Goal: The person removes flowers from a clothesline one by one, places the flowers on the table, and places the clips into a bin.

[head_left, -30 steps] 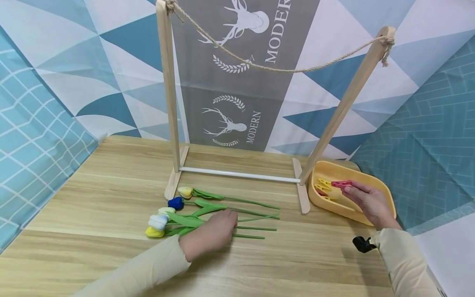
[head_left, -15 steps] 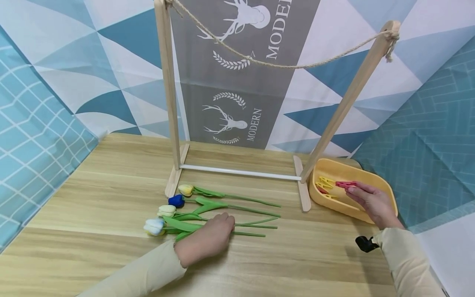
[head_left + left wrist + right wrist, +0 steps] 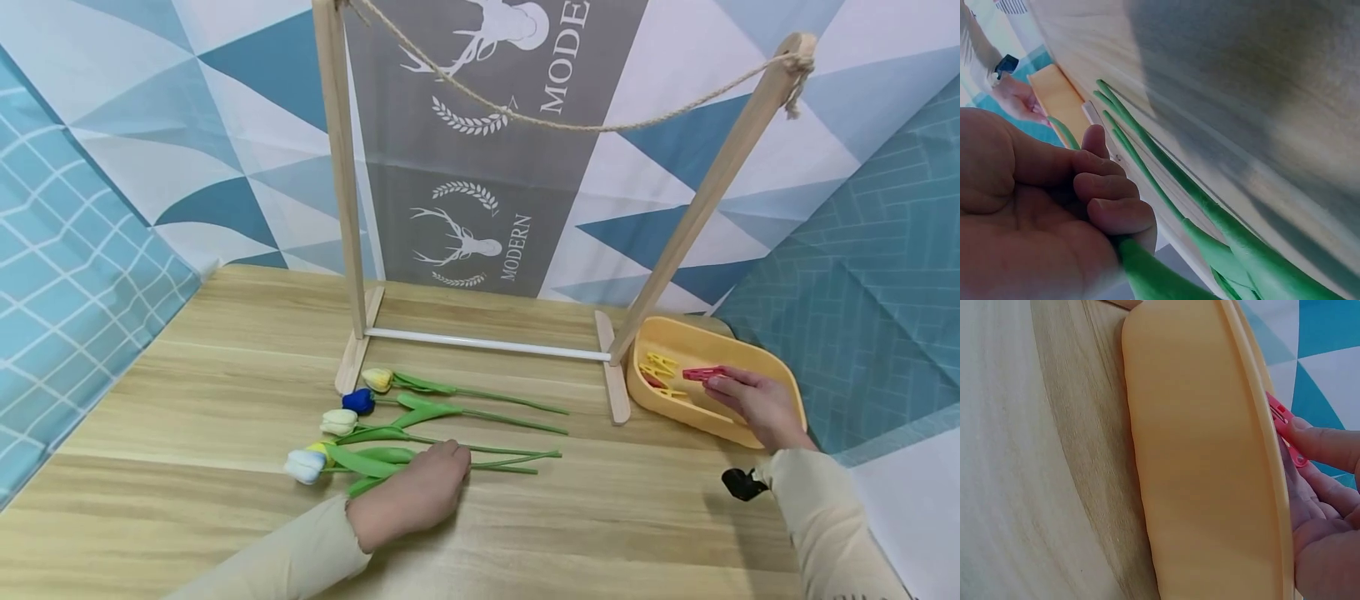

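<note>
My left hand (image 3: 420,492) curls its fingers round a white and pale blue artificial tulip (image 3: 305,467); its green stem passes through the fist in the left wrist view. The head lies across a yellow tulip (image 3: 322,450). Farther back lie a cream tulip (image 3: 339,422), a dark blue tulip (image 3: 358,402) and a pale yellow tulip (image 3: 377,380), stems pointing right. My right hand (image 3: 767,407) pinches a pinkish-red clothespin (image 3: 703,374) between thumb and fingers over a yellow-orange tray (image 3: 720,425). Several yellow clothespins (image 3: 660,364) and a partly hidden red one lie inside it.
A wooden frame stands behind the flowers, with a left post (image 3: 341,183), a right post (image 3: 705,200) and a white bar (image 3: 487,343) low between them. Twine (image 3: 555,123) sags between the post tops. Patterned cloth (image 3: 262,125) covers the walls behind the table (image 3: 187,400).
My left hand has drawn the white and pale blue tulip toward the front left, apart from the cream one. The right hand still pinches the clothespin over the tray; the head view has shifted slightly.
</note>
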The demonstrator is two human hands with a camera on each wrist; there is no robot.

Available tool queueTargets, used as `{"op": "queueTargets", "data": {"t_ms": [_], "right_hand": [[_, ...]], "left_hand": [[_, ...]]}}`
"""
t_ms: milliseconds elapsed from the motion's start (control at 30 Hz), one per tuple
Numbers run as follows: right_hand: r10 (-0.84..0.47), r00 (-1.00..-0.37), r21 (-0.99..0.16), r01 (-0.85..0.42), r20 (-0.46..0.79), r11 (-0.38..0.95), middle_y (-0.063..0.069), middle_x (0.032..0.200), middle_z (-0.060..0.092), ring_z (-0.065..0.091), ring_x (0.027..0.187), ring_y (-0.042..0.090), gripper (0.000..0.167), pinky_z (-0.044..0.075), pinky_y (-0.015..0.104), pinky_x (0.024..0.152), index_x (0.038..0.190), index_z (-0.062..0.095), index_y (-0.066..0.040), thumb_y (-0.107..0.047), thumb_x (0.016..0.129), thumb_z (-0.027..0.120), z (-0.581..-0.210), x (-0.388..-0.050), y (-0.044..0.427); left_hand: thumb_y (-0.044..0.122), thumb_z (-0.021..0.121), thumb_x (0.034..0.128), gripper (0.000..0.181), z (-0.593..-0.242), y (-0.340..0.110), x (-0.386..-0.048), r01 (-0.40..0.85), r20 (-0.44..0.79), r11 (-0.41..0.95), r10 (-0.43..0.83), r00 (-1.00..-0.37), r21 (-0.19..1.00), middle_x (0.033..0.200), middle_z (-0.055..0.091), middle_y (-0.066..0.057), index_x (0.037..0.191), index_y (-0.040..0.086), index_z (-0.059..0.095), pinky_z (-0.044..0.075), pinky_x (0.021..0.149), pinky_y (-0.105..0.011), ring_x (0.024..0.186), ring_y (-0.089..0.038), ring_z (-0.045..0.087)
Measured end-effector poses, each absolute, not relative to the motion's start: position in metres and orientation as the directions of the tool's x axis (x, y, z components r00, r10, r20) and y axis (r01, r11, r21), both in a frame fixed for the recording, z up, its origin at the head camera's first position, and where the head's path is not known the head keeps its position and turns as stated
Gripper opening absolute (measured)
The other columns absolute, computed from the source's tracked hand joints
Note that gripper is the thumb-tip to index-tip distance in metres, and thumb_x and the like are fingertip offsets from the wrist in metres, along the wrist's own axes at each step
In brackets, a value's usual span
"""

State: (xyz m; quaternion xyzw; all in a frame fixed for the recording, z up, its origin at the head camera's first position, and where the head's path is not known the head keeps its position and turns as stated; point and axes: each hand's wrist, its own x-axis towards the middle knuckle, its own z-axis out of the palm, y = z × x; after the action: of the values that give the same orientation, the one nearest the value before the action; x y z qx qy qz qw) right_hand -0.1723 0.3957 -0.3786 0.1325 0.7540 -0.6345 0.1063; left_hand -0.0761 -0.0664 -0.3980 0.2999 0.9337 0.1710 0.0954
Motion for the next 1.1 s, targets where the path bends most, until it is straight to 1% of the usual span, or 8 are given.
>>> {"op": "queueTargets", "data": {"t_ms": [100,267,500,667,833,933,1033,1100], "right_hand": [[0.060,-0.942,-0.914,0.334,-0.330,0.232,-0.020,0.085,0.062,0.067,0.084,-0.001,0.081,0.053,0.020,0.077,0.144,0.014,0.010,-0.027,0.090,0.061,-0.380,-0.175,0.397],[0.076,-0.938,-0.883,0.344,-0.338,0.320,-0.021,0.084,0.061,0.067,0.085,-0.001,0.077,0.053,0.021,0.078,0.143,0.019,0.011,-0.028,0.091,0.060,-0.381,-0.178,0.397],[0.129,-0.920,-0.831,0.391,-0.371,0.395,-0.020,0.083,0.057,0.066,0.084,-0.001,0.070,0.053,0.023,0.079,0.141,0.027,0.011,-0.029,0.092,0.058,-0.381,-0.183,0.394],[0.156,-0.908,-0.816,0.417,-0.388,0.401,-0.018,0.082,0.058,0.067,0.082,0.001,0.067,0.054,0.024,0.077,0.140,0.030,0.010,-0.026,0.092,0.058,-0.382,-0.186,0.392],[0.167,-0.899,-0.809,0.436,-0.404,0.394,-0.017,0.078,0.059,0.067,0.080,0.002,0.063,0.055,0.024,0.075,0.139,0.031,0.011,-0.023,0.093,0.056,-0.382,-0.188,0.388],[0.168,-0.896,-0.810,0.443,-0.410,0.384,-0.017,0.077,0.060,0.067,0.079,0.002,0.062,0.055,0.025,0.075,0.139,0.031,0.011,-0.022,0.093,0.056,-0.381,-0.189,0.387],[0.171,-0.894,-0.813,0.447,-0.414,0.373,-0.017,0.076,0.060,0.068,0.078,0.002,0.062,0.055,0.025,0.075,0.139,0.031,0.012,-0.021,0.093,0.056,-0.381,-0.189,0.387],[0.171,-0.894,-0.813,0.447,-0.413,0.374,-0.017,0.075,0.060,0.068,0.078,0.002,0.062,0.055,0.025,0.075,0.139,0.031,0.012,-0.020,0.093,0.057,-0.382,-0.189,0.387]], "left_hand": [[0.000,0.052,0.0870,0.007,-0.399,-0.067,-0.074,0.522,-0.075,0.764,0.588,-0.805,0.379,0.077,0.049,-0.001,0.084,0.007,0.052,0.043,0.062,-0.029,0.070,-0.015,0.048],[0.001,0.052,0.0873,0.007,-0.400,-0.069,-0.071,0.524,-0.078,0.758,0.594,-0.801,0.390,0.076,0.049,0.000,0.084,0.007,0.053,0.043,0.062,-0.029,0.070,-0.014,0.048],[-0.004,0.055,0.0795,0.013,-0.403,-0.070,-0.066,0.531,-0.101,0.749,0.610,-0.786,0.396,0.075,0.047,0.000,0.083,0.008,0.053,0.040,0.061,-0.027,0.068,-0.013,0.045],[-0.005,0.056,0.0782,0.014,-0.405,-0.071,-0.063,0.544,-0.090,0.743,0.619,-0.780,0.389,0.075,0.048,-0.001,0.082,0.008,0.053,0.041,0.062,-0.028,0.070,-0.014,0.047],[-0.003,0.055,0.0820,0.011,-0.407,-0.070,-0.061,0.538,-0.097,0.753,0.610,-0.786,0.378,0.078,0.050,-0.001,0.082,0.008,0.053,0.044,0.065,-0.030,0.074,-0.015,0.051],[-0.003,0.055,0.0819,0.012,-0.408,-0.071,-0.060,0.535,-0.102,0.755,0.609,-0.786,0.379,0.078,0.050,-0.002,0.082,0.009,0.052,0.044,0.063,-0.031,0.073,-0.016,0.050],[-0.004,0.056,0.0796,0.014,-0.408,-0.071,-0.059,0.538,-0.110,0.755,0.612,-0.783,0.376,0.078,0.049,-0.001,0.082,0.009,0.052,0.043,0.061,-0.030,0.072,-0.016,0.050],[-0.003,0.056,0.0809,0.012,-0.408,-0.071,-0.058,0.534,-0.118,0.759,0.610,-0.784,0.372,0.078,0.050,-0.002,0.083,0.008,0.054,0.044,0.062,-0.031,0.073,-0.017,0.050]]}}
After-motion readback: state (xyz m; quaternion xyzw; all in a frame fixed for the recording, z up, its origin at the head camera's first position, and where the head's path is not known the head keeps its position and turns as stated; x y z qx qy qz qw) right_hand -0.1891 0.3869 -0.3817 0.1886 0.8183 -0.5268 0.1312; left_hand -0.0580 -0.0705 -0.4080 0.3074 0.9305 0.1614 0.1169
